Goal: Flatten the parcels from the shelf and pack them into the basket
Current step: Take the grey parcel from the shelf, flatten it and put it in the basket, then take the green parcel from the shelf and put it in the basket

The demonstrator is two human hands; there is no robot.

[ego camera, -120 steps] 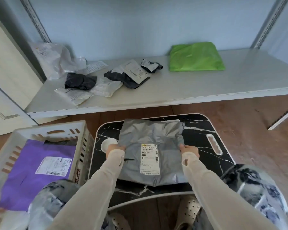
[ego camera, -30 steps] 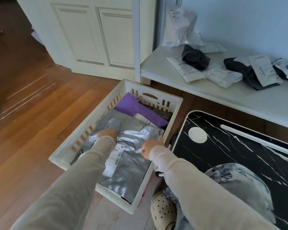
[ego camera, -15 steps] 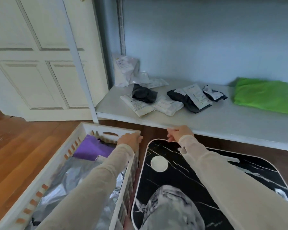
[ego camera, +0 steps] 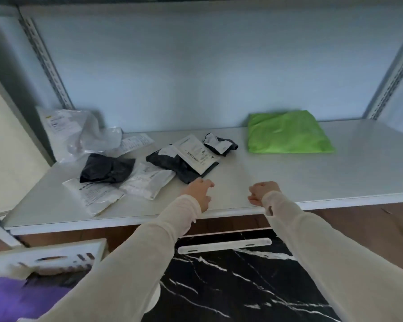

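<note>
Several parcels lie on the white shelf (ego camera: 289, 182): a green one (ego camera: 286, 133) at the back right, a black one with a white label (ego camera: 184, 161) in the middle, a small black and white one (ego camera: 219, 144), a crumpled black one (ego camera: 106, 168), and white ones (ego camera: 147, 183) at the left. My left hand (ego camera: 199, 190) hovers over the shelf just in front of the labelled black parcel, fingers loosely curled, holding nothing. My right hand (ego camera: 262, 192) is over the shelf's front edge, fingers loosely curled and empty. The white basket (ego camera: 51, 254) at lower left holds a purple parcel (ego camera: 12, 298).
A black marble-patterned lap table (ego camera: 230, 287) with a white handle slot stands below the shelf between my arms. Clear plastic bags (ego camera: 79, 133) are heaped at the shelf's back left corner. Metal uprights (ego camera: 44, 63) frame the shelf on both sides.
The grey parcel went from the lap table into the basket. Both hands then let go, rose from the basket and reached forward over the shelf's front edge, empty.
</note>
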